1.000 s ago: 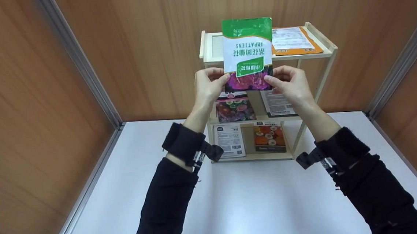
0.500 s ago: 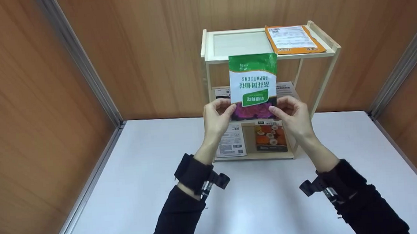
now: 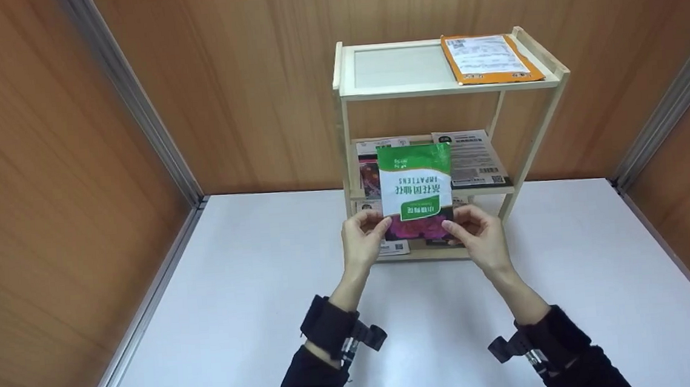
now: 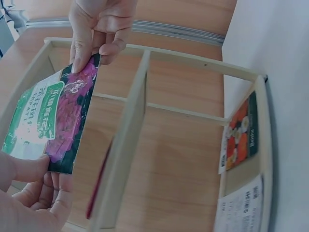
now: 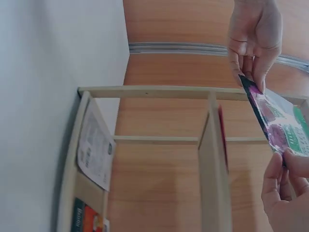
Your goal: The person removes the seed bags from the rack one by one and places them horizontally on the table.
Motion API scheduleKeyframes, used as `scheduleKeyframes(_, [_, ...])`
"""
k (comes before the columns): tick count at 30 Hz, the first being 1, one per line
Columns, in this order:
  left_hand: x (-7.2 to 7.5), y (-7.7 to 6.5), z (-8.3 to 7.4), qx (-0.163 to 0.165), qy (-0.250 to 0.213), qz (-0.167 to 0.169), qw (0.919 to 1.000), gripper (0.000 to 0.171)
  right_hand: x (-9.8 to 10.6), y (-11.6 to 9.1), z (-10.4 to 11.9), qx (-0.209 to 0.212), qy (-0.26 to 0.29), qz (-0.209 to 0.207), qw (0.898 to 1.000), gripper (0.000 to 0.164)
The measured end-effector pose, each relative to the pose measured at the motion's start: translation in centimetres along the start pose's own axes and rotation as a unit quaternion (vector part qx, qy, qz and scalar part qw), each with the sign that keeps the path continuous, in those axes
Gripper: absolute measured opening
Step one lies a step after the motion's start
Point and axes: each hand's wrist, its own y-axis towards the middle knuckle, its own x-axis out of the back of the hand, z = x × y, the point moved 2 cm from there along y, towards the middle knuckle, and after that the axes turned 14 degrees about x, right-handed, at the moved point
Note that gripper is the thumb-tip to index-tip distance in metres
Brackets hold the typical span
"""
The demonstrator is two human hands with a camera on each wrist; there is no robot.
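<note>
A green and white seed packet [image 3: 415, 182] printed "IMPATIENS", with purple flowers at its lower edge, is held up between both hands. Its printing reads upside down in the head view. The left hand [image 3: 361, 241] pinches the packet's lower left corner between thumb and fingers. At the lower right corner, the right hand [image 3: 483, 238] pinches it the same way. Behind the packet stands a pale wooden shelf [image 3: 402, 92], and the packet hides part of its middle and bottom boards. In the left wrist view, the packet [image 4: 50, 113] tilts in front of the shelf's frame.
An orange-edged packet [image 3: 490, 59] with a white label lies on the shelf's top right. The middle board carries a grey-white packet [image 3: 470, 157] and a dark flowered one [image 3: 370, 176]. Lower down lies an orange-pictured packet [image 4: 240, 133]. Wooden walls [image 3: 241, 91] surround the white table [image 3: 257, 321].
Both hands have lowered the seed packet and drawn it back, from in front of the shelf's top board to in front of its middle and bottom boards. Both grips stay the same.
</note>
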Motion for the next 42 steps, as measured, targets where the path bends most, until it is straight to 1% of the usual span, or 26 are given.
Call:
scheduleKeyframes(6, [-0.3, -0.9, 2.8, 0.039, 0.002, 0.003, 0.9992, 0.011, 0.0, -2.2, -2.5, -0.043, -0.008, -0.013, 0.999, 0.016])
scheduleKeyframes(11, [-0.4, -1.6, 5.0, 0.065, -0.002, 0.004, 0.9979, 0.011, -0.1, -4.0, -3.9, -0.081, -0.02, -0.012, 0.996, 0.017])
scheduleKeyframes(19, [-0.5, -2.8, 7.8, 0.115, -0.002, 0.018, 0.9932, 0.012, -0.2, -6.4, -5.4, -0.132, -0.028, -0.013, 0.991, 0.018])
scheduleKeyframes(26, [-0.4, -4.0, 10.0, 0.157, -0.008, 0.027, 0.9872, 0.013, -0.3, -8.4, -6.6, -0.169, -0.024, -0.012, 0.985, 0.015])
scheduleKeyframes(30, [-0.2, -4.6, 11.0, 0.171, -0.015, 0.029, 0.9847, 0.013, -0.4, -9.4, -7.1, -0.187, -0.021, -0.011, 0.982, 0.017])
scheduleKeyframes(37, [-0.1, -5.3, 12.1, 0.177, -0.033, 0.026, 0.9833, 0.014, -0.6, -10.5, -7.3, -0.206, 0.002, -0.017, 0.978, 0.019])
scheduleKeyframes(39, [-0.1, -5.5, 12.3, 0.176, -0.051, 0.024, 0.9828, 0.017, -0.7, -10.7, -7.4, -0.214, 0.006, -0.02, 0.977, 0.019])
scheduleKeyframes(42, [-0.3, -6.1, 12.8, 0.181, -0.103, 0.017, 0.9779, 0.026, -0.8, -10.9, -7.3, -0.224, 0.016, -0.028, 0.974, 0.021])
